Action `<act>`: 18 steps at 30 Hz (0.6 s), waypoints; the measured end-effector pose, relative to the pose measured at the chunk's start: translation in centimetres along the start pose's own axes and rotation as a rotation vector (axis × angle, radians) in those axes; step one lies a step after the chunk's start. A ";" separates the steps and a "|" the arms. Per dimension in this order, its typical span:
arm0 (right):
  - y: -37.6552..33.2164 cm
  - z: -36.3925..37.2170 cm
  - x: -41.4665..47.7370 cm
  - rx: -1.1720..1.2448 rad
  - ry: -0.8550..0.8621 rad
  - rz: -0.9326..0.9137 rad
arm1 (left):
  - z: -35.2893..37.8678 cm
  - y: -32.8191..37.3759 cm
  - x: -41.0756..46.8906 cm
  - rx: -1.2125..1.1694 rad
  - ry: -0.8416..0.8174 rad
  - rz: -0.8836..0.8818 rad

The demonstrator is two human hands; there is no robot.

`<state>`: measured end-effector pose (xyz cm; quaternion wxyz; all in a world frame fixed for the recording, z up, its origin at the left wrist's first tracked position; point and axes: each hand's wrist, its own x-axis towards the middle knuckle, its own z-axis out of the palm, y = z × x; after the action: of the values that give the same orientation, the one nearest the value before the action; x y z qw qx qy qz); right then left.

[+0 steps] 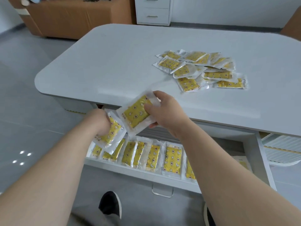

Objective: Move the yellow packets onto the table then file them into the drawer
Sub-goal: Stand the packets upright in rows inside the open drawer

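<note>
Two packets in hand: your left hand (102, 122) grip wraps the left packet (112, 134) over the drawer (130, 168), and your right hand (164, 115) grip pinches the right packet (136, 115) just beside it. The pile (202, 69) sits on the tabletop (114, 62). They look light, floppy and slick, so pinch the yellow middle, not the clear edge.

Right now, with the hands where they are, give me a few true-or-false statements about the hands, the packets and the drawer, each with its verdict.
1. The left hand grips a yellow packet. True.
2. The right hand is empty. False: it grips a second packet above the drawer.
3. The drawer is shut. False: it is pulled open, with a row of packets standing inside.
4. A pile of packets lies on the table. True.
</note>
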<state>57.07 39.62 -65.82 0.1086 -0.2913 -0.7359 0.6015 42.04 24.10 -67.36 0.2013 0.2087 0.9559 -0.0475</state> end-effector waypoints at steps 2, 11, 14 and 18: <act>0.4 1.2 0.0 -0.103 -0.079 0.025 | 1.6 -0.6 0.8 0.092 -0.073 -0.018; 2.5 4.1 0.6 -0.604 -0.187 -0.032 | 5.5 -2.6 2.0 0.089 -0.038 -0.042; 2.5 4.4 0.7 -0.638 -0.215 0.000 | 5.7 -2.7 1.5 0.137 -0.017 -0.018; 2.4 4.8 0.9 -0.684 -0.265 0.014 | 6.2 -2.2 1.3 0.276 -0.034 0.018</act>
<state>54.57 36.43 -69.44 -0.0957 -0.2352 -0.9002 0.3538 42.29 21.57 -73.53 0.1873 0.2421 0.9348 -0.1803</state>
